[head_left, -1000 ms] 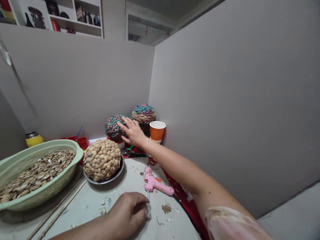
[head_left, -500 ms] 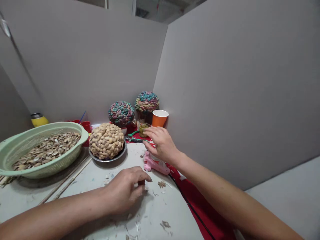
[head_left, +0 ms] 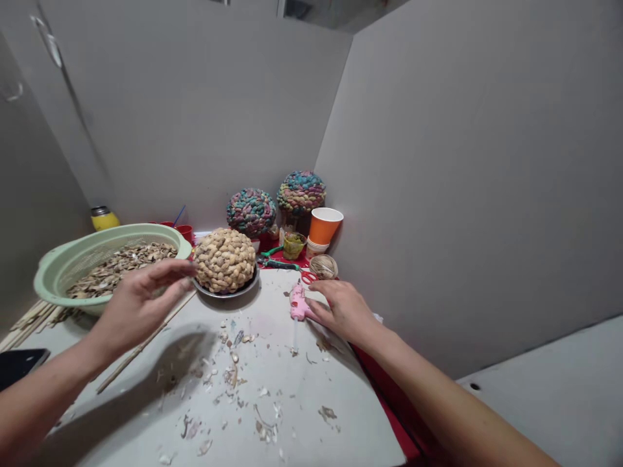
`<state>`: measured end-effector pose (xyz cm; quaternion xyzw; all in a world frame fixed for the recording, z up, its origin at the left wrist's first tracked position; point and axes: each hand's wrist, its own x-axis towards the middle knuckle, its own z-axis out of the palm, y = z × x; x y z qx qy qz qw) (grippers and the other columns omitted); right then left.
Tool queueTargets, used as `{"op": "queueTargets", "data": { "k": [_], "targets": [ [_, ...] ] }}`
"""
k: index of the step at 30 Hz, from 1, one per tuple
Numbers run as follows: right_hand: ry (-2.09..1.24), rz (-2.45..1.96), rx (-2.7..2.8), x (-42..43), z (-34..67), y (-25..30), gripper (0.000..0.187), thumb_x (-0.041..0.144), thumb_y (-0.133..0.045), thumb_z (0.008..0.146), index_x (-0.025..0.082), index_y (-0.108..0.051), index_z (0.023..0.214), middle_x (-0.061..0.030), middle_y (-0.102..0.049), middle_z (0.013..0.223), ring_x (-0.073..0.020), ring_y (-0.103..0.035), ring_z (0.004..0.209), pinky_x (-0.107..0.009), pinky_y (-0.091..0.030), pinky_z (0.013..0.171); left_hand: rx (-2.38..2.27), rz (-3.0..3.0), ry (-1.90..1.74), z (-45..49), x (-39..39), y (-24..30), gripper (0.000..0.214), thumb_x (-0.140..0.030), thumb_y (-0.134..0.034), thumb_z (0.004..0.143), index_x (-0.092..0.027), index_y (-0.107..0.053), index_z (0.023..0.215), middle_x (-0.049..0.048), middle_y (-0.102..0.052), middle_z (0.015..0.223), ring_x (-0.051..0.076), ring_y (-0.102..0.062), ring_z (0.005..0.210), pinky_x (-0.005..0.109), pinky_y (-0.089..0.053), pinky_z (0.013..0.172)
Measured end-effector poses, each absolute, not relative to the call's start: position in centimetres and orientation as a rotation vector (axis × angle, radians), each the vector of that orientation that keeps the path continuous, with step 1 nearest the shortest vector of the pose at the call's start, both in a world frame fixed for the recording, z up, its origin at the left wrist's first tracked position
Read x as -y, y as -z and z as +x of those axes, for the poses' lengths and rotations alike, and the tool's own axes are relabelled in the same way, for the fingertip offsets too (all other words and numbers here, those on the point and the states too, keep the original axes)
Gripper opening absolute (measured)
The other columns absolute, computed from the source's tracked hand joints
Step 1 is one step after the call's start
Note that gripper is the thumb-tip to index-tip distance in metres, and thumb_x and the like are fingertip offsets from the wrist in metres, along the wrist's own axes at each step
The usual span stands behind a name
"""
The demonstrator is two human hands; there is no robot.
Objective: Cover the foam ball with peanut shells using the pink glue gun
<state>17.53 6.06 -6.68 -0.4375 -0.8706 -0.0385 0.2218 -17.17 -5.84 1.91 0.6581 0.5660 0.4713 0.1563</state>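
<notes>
My left hand [head_left: 143, 301] is raised over the table's left side, thumb and fingers apart with nothing between them. Its fingertips come close to a ball covered in tan nut shells [head_left: 224, 261], which rests in a shallow metal dish [head_left: 238, 292]; whether they touch it I cannot tell. On the right, my right hand [head_left: 343, 311] is lowered over the handle of a pink glue gun [head_left: 298, 302], thumb and fingers spread. The thumb lies at the handle and covers part of it. A clear glue stick [head_left: 295, 336] pokes out of the gun.
A green colander [head_left: 48, 275] of loose shells stands left, beside thin sticks [head_left: 121, 368] and a phone [head_left: 22, 364]. Behind are two multicoloured balls [head_left: 252, 212], an orange cup [head_left: 325, 225], green-handled pliers [head_left: 282, 264], red-handled scissors [head_left: 308, 277] and a twine roll [head_left: 323, 266]. Shell scraps litter the table.
My left hand has moved left and up from the table's middle towards the shell-covered ball. My right hand has come down to the glue gun's handle, and the gun has turned. The view has shifted left.
</notes>
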Motion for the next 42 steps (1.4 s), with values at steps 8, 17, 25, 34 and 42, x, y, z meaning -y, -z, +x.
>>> {"op": "queueTargets", "data": {
  "k": [8, 17, 25, 34, 42],
  "targets": [
    [0.225, -1.722, 2.095, -6.9, 21.7, 5.3, 0.029, 0.032, -0.046, 0.096, 0.017, -0.07, 0.088, -0.0112, -0.075, 0.087, -0.024, -0.068, 0.081, -0.03, -0.04, 0.068, -1.695, 1.762, -1.397, -19.1, 4.5, -0.7, 0.041, -0.048, -0.068, 0.076, -0.016, -0.072, 0.101, 0.0099, -0.076, 0.108, 0.022, -0.07, 0.095, 0.037, -0.058, 0.09],
    [0.119, -2.005, 1.956, -7.1, 24.0, 5.7, 0.023, 0.031, -0.048, 0.099, 0.021, -0.069, 0.096, -0.0066, -0.075, 0.09, -0.0199, -0.067, 0.082, -0.026, -0.036, 0.063, -1.755, 2.045, -1.291, -15.7, 4.6, 1.6, 0.04, -0.056, -0.061, 0.079, -0.022, -0.073, 0.098, 0.0057, -0.077, 0.097, 0.024, -0.071, 0.085, 0.041, -0.056, 0.092],
    [-0.041, -2.032, 2.047, -9.2, 23.8, 6.6, 0.026, 0.032, -0.057, 0.098, 0.022, -0.061, 0.121, -0.0052, -0.07, 0.109, -0.0195, -0.066, 0.098, -0.033, -0.052, 0.084, -1.515, 2.446, -1.42, -16.5, 3.9, 4.4, 0.022, -0.038, -0.057, 0.088, -0.023, -0.067, 0.102, 0.0048, -0.071, 0.094, 0.015, -0.07, 0.075, 0.017, -0.055, 0.053],
    [-0.217, -2.0, 2.105, -12.9, 23.3, 8.0, 0.029, 0.034, -0.062, 0.096, 0.017, -0.061, 0.12, -0.0087, -0.062, 0.121, -0.0224, -0.064, 0.103, -0.043, -0.055, 0.088, -1.306, 2.378, -1.215, -12.7, 4.6, 7.5, 0.026, -0.033, -0.053, 0.09, -0.031, -0.066, 0.112, 0.0053, -0.075, 0.104, 0.023, -0.073, 0.092, 0.02, -0.058, 0.05],
    [-0.225, -1.797, 2.028, -14.1, 24.2, 6.3, 0.028, 0.033, -0.06, 0.098, 0.016, -0.061, 0.12, -0.0084, -0.064, 0.119, -0.0215, -0.065, 0.101, -0.043, -0.056, 0.088, -0.964, 2.705, -1.091, -11.1, 3.6, 10.1, 0.023, -0.029, -0.052, 0.093, -0.026, -0.062, 0.114, 0.0034, -0.078, 0.099, 0.018, -0.076, 0.086, 0.024, -0.06, 0.083]
  ]
}}
